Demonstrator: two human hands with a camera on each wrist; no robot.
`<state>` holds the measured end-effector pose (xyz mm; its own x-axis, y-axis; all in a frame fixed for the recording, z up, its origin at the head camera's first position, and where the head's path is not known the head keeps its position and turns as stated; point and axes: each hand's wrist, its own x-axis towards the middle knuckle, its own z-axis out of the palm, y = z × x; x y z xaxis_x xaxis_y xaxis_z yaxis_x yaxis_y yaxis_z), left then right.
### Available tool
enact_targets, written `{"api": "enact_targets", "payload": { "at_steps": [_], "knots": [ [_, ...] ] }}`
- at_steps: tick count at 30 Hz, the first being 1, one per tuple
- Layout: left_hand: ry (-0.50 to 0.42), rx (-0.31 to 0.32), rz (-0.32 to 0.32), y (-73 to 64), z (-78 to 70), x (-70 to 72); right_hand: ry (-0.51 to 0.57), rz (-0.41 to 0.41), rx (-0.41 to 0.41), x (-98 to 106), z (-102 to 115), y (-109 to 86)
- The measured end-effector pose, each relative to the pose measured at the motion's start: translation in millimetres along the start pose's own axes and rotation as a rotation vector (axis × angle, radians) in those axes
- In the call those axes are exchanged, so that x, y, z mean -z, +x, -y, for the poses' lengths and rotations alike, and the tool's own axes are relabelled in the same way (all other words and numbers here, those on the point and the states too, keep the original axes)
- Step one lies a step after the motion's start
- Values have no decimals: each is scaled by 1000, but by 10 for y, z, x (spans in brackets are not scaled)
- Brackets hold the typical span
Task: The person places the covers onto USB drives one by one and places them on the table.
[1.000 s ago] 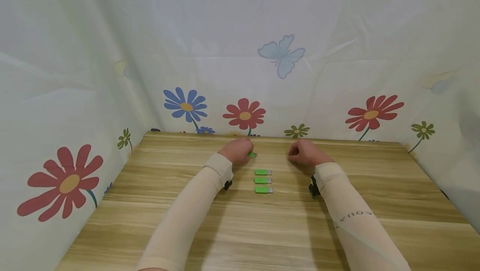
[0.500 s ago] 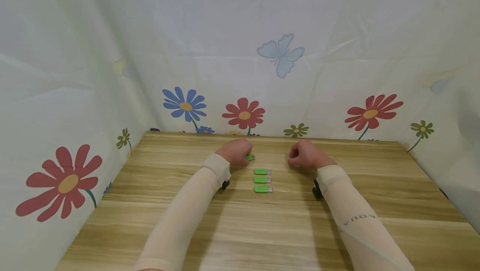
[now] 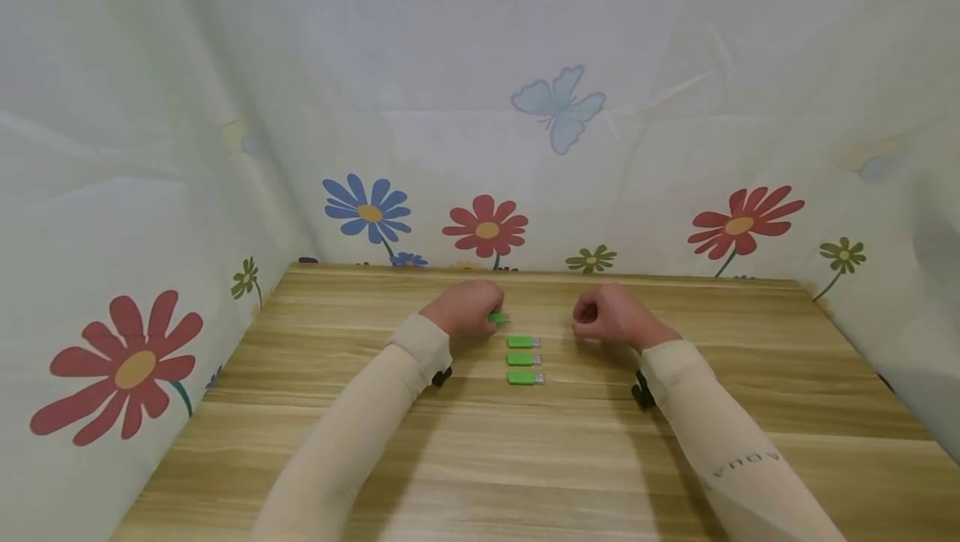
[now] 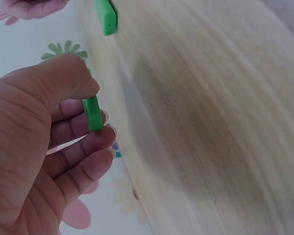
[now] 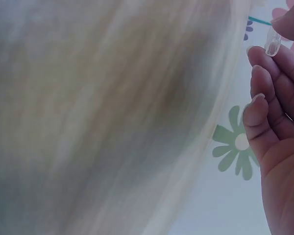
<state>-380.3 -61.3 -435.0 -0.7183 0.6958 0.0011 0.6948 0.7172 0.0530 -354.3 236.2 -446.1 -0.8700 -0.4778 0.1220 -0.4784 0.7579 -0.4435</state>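
Observation:
My left hand [image 3: 467,308] pinches a green USB stick [image 4: 93,113] between thumb and fingertips, over the far part of the table. Its connector end points toward the right hand. Opposite it, my right hand [image 3: 615,313] pinches a small clear plastic cap [image 5: 273,42] between thumb and fingers; the cap hardly shows in the head view. A gap separates the two hands. Nearer the body, three green USB sticks lie in a column: a far one [image 3: 523,343], a middle one [image 3: 523,359] and a near one [image 3: 526,378], connector ends to the right.
The wood-grain table [image 3: 510,459] ends at a pale curtain [image 3: 450,133] printed with flowers and a butterfly. Curtain also hangs along the left and right sides. Both forearms reach in from the near edge, on either side of the column.
The left hand has drawn slightly left and nearer with the USB stick. The right hand stays about where it was, while its wrist and forearm have swung slightly right.

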Motion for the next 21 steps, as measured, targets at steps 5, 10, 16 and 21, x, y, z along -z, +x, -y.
{"api": "enact_targets", "payload": {
  "at_steps": [5,10,16,21],
  "knots": [
    [0,-5,-25,-60,-73,38,23,-36,61,-1,69,-51],
    [-3,-23,-27,-117,-172,108,32,-73,113,2,141,-100],
    [-24,-34,-26,-197,-265,189,61,-97,150,5,204,-170],
    [-74,-38,-37,-273,-325,235,101,-112,175,-2,256,-231]
  ]
}}
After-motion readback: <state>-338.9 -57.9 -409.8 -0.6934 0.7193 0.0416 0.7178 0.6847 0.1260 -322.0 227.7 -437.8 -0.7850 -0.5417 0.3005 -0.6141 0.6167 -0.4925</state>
